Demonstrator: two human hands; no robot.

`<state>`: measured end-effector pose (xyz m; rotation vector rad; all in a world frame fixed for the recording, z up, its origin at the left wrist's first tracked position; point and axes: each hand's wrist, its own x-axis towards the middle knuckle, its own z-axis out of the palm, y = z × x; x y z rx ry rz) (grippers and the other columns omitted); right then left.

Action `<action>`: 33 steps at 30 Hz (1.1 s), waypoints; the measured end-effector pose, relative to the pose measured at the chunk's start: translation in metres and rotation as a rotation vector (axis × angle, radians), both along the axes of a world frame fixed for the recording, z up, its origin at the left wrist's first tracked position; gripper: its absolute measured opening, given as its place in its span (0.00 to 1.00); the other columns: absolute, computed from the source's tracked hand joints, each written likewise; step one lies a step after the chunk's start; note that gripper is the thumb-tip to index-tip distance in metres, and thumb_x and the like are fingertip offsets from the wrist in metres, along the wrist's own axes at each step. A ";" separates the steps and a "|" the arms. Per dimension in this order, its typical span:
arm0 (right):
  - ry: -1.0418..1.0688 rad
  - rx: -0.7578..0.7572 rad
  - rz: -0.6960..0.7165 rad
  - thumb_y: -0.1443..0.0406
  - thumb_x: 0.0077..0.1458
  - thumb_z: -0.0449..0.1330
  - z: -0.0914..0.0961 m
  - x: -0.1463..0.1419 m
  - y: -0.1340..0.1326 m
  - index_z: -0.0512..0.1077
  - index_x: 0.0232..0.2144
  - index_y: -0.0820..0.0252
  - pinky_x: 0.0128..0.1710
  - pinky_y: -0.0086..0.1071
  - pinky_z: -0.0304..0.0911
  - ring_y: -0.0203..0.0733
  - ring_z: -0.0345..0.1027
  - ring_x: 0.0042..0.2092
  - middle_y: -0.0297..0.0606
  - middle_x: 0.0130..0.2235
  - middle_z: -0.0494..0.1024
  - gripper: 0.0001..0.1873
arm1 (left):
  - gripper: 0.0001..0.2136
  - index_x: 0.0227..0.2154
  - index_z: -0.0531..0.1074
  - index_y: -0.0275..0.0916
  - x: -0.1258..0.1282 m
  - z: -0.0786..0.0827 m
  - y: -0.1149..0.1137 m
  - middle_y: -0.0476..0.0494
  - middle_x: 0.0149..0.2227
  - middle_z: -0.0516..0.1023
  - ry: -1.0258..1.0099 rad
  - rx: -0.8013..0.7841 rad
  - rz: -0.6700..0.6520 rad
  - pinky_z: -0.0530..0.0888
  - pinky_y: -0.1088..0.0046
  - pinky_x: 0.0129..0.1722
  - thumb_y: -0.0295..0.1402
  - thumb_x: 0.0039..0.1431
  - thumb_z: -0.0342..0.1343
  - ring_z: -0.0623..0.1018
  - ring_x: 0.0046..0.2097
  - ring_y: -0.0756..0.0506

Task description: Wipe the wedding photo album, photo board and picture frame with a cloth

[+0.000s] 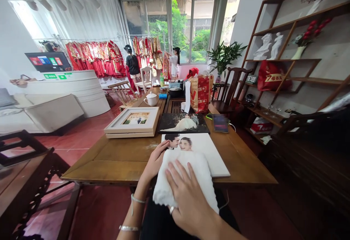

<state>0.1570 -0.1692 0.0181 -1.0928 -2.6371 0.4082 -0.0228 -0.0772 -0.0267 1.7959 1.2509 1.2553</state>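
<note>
Biggest worry for me: the right hand [188, 192] is wearing a ring [171, 209], and it's sitting right at the near edge of the wooden table [120, 160], on top of the white cloth [186, 174]. If that hand is sliding off the cloth, the metal is probably going to be scraping the print. Second thing: the photo panel [212, 152] is lying at the table's near edge, so a hard push toward the body could be tipping it into the lap. There's also a pale dusty patch [151, 146] on the table just left of the panel, and grit caught under the cloth could be scratching too.

Grip-wise, the right hand is lying flat with its fingers spread, pressing down and not closing on anything. The left hand [155, 160] is curling its fingers against the cloth's left edge. I can't tell if it's actually pinching the cloth or just bracing the panel.

The cloth is looking thick and fluffy, like a folded towel, covering the panel's near half and hanging over the table's near edge. The panel is looking white and glossy, with a couple printed at its far end.
</note>
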 end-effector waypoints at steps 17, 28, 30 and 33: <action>0.005 -0.013 -0.430 0.64 0.57 0.48 0.014 0.067 0.115 0.65 0.55 0.70 0.57 0.45 0.47 0.55 0.54 0.59 0.52 0.55 0.69 0.25 | 0.17 0.49 0.70 0.41 0.000 0.002 -0.006 0.39 0.58 0.67 0.127 0.078 0.000 0.58 0.56 0.62 0.32 0.55 0.55 0.64 0.62 0.41; 0.101 -0.042 -0.105 0.56 0.58 0.51 0.020 -0.031 0.155 0.70 0.51 0.64 0.58 0.36 0.48 0.48 0.58 0.58 0.47 0.56 0.69 0.24 | 0.18 0.48 0.71 0.40 0.002 0.003 -0.004 0.38 0.55 0.70 0.108 0.069 -0.001 0.61 0.57 0.59 0.32 0.53 0.57 0.68 0.58 0.39; 0.106 -0.043 -0.131 0.55 0.59 0.50 0.017 -0.023 0.155 0.68 0.53 0.65 0.59 0.36 0.46 0.49 0.56 0.60 0.48 0.57 0.67 0.26 | 0.18 0.49 0.71 0.40 0.001 0.003 -0.005 0.39 0.56 0.69 0.093 0.063 -0.002 0.60 0.57 0.60 0.31 0.54 0.57 0.67 0.59 0.39; 0.098 -0.038 -0.203 0.57 0.59 0.50 0.012 0.007 0.155 0.66 0.55 0.67 0.61 0.39 0.41 0.50 0.53 0.61 0.50 0.60 0.63 0.26 | 0.18 0.50 0.70 0.41 0.000 0.002 -0.005 0.39 0.58 0.67 0.074 0.059 -0.009 0.58 0.57 0.61 0.31 0.54 0.57 0.65 0.60 0.40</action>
